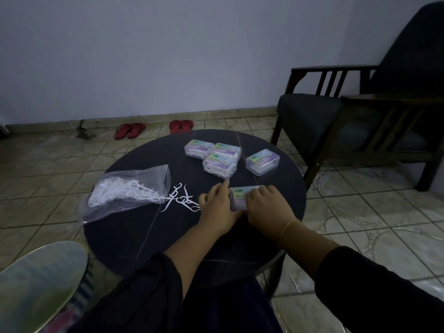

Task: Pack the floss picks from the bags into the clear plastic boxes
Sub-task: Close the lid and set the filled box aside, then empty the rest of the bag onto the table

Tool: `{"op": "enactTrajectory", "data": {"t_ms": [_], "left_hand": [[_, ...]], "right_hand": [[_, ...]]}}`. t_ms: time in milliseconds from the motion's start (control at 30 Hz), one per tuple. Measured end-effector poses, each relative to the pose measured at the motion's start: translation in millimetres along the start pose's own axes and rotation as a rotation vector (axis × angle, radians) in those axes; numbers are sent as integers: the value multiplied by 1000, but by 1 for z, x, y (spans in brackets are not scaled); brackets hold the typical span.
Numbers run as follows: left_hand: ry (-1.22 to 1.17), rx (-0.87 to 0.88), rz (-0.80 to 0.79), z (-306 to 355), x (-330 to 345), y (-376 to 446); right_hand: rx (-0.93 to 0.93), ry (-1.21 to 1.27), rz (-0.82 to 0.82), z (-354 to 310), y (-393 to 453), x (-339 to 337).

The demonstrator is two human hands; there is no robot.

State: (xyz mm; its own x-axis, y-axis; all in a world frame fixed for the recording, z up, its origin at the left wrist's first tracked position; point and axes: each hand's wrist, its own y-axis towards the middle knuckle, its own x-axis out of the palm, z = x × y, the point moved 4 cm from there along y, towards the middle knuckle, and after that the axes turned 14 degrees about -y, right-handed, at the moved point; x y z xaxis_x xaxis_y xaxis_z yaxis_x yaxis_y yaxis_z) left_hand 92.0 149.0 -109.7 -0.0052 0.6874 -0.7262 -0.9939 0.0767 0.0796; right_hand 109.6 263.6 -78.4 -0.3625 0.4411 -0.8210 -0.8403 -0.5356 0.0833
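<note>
Left hand and right hand both gripped one clear box on the counter, fingers curled over it. Loose floss picks beside the bag; four boxes behind.

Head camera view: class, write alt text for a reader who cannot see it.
Both hands, the left hand and right hand, hold a clear plastic box on a round dark table. Four more boxes sit farther back, and a bag of floss picks lies to the left with loose picks spilled beside it.
</note>
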Motion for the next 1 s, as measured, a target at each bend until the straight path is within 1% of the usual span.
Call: {"op": "enactTrajectory", "data": {"t_ms": [100,167,233,300,367,400,533,633,700,767,867,933,1000], "left_hand": [[11,-29,41,-2,1,-3],[5,-34,33,-4,1,-3],[-7,-15,3,-5,1,-1],[-9,16,-23,-5,2,2],[-25,0,-42,-7,3,4],[-25,-11,-50,-8,4,6],[18,-29,-74,-10,7,12],[40,-20,-91,-5,8,12],[57,-8,-98,1,7,8],[41,-14,-102,2,3,4],[5,44,-62,4,-22,-5],[63,141,-3,-1,-48,-12],[155,198,28,-16,-79,-16]], "right_hand": [[-21,-32,-17,-1,3,-6],[23,56,-8,8,5,-12],[146,259,54,25,7,-16],[329,547,143,43,9,-14],[465,699,163,55,15,0],[481,701,133,56,20,11],[448,614,-53,55,35,45],[427,591,-186,51,36,54],[437,588,-222,48,36,52],[481,585,-187,48,36,44],[529,594,-36,43,37,17],[514,632,76,36,41,-5],[453,727,157,23,49,-25]]}}
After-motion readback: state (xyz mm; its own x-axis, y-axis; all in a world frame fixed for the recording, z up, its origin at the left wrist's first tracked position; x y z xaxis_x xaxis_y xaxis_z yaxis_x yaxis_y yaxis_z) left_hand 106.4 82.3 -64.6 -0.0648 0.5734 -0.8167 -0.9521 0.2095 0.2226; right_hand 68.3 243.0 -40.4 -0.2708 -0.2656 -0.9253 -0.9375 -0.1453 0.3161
